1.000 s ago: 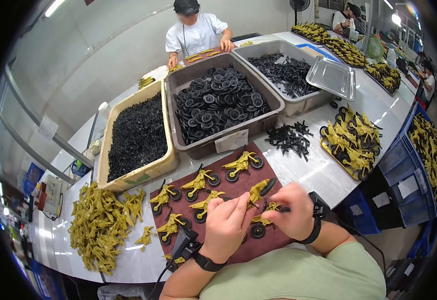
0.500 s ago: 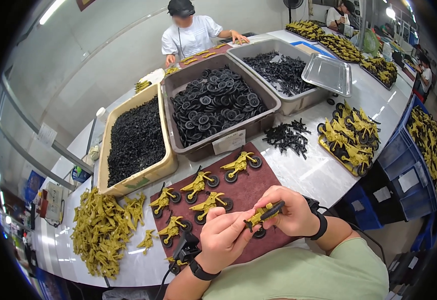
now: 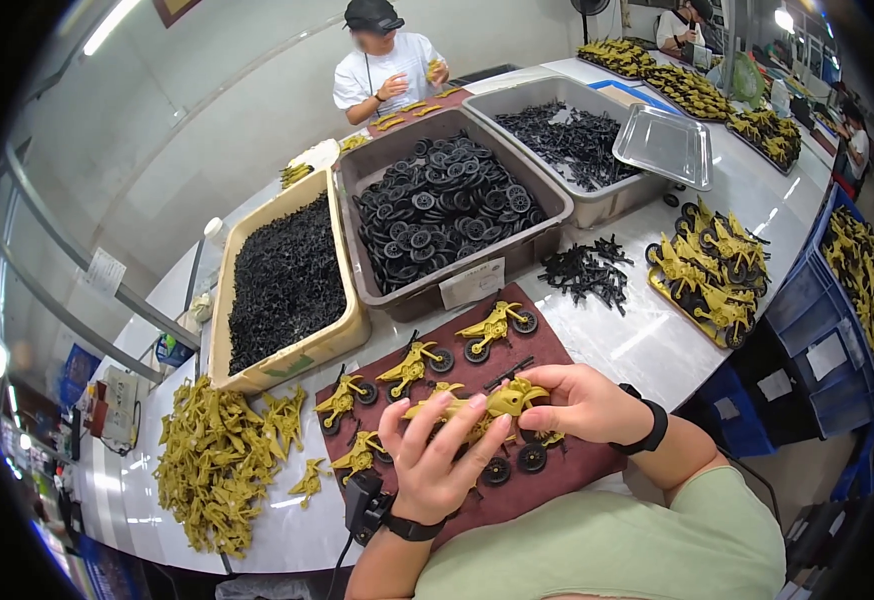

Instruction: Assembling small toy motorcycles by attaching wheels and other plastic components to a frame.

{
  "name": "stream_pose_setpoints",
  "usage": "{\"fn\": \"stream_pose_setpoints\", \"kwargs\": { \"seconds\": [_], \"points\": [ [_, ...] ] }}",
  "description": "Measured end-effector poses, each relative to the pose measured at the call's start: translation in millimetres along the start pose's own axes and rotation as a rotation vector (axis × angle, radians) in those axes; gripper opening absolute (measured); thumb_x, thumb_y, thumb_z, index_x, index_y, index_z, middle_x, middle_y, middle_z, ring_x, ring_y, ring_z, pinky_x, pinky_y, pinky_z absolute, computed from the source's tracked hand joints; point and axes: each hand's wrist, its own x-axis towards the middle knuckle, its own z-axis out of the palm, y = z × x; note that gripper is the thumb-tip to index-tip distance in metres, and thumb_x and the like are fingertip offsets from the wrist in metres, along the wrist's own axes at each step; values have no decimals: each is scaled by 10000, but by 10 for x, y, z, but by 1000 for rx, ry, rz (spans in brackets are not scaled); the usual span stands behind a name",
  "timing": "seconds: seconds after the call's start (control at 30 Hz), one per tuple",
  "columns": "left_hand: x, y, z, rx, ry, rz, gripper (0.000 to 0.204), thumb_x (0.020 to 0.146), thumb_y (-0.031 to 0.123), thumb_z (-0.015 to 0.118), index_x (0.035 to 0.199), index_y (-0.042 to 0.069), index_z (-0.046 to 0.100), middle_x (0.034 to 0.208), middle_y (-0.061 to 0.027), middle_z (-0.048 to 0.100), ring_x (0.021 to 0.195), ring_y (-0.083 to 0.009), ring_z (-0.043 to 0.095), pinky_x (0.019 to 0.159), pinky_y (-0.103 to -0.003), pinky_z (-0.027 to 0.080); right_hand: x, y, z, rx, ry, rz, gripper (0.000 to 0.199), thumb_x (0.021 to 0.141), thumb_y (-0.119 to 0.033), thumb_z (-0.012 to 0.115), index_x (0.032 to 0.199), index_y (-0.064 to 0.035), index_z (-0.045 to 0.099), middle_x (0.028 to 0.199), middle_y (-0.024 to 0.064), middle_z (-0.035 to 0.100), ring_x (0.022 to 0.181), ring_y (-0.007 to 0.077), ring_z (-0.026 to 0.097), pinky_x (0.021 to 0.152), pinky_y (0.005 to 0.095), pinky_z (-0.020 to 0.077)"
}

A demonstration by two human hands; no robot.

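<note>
A yellow toy motorcycle (image 3: 507, 401) is between my two hands, above the dark red mat (image 3: 549, 345). My right hand (image 3: 579, 408) pinches its right end with thumb and forefinger. The fingers of my left hand (image 3: 439, 452) curve around its left part and hide much of it. A thin black bar (image 3: 510, 373) shows just above the toy. Several assembled toy motorcycles lie on the mat, such as one (image 3: 492, 330) at the far edge and one (image 3: 345, 402) at the left. Black wheels (image 3: 532, 458) show below my hands.
A cream tub (image 3: 357, 328) of small black parts, a brown bin (image 3: 547, 232) of wheels and a grey bin (image 3: 612, 207) stand beyond the mat. Yellow bodies (image 3: 212, 470) are heaped left. Right are black parts (image 3: 587, 272), stacked motorcycles (image 3: 712, 270) and a blue crate (image 3: 802, 310). A co-worker (image 3: 387, 75) sits opposite.
The held toy has turned, so its wheel no longer faces up and its yellow side shows. My left fingers have spread around it. The co-worker's hands have risen with a yellow part.
</note>
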Motion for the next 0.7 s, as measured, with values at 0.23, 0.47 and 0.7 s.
{"fn": "stream_pose_setpoints", "kwargs": {
  "seconds": [0.23,0.47,0.7],
  "points": [
    [-63,13,17,-790,136,-581,620,788,220,744,1321,35,486,1387,-195,433,1229,-309,475,1015,-448,371,33,-88,40,-416,93,-127,377,838,2,654,1205,-6,563,1098,89,631,963,154,621,835,278,509],
    [-109,-12,-34,-1125,-54,-749,394,898,242,639,1136,-61,559,1094,-195,649,1032,-251,627,917,-354,484,55,-54,88,-577,76,-237,411,786,-19,695,1183,-64,599,1044,96,637,884,193,649,781,314,522],
    [-125,50,34,-1104,25,-734,367,889,256,648,1093,-41,576,1062,-186,660,1015,-247,632,910,-342,483,92,49,138,-644,159,-389,419,741,-34,743,1143,-58,627,951,63,662,827,194,656,730,301,524]
  ]
}}
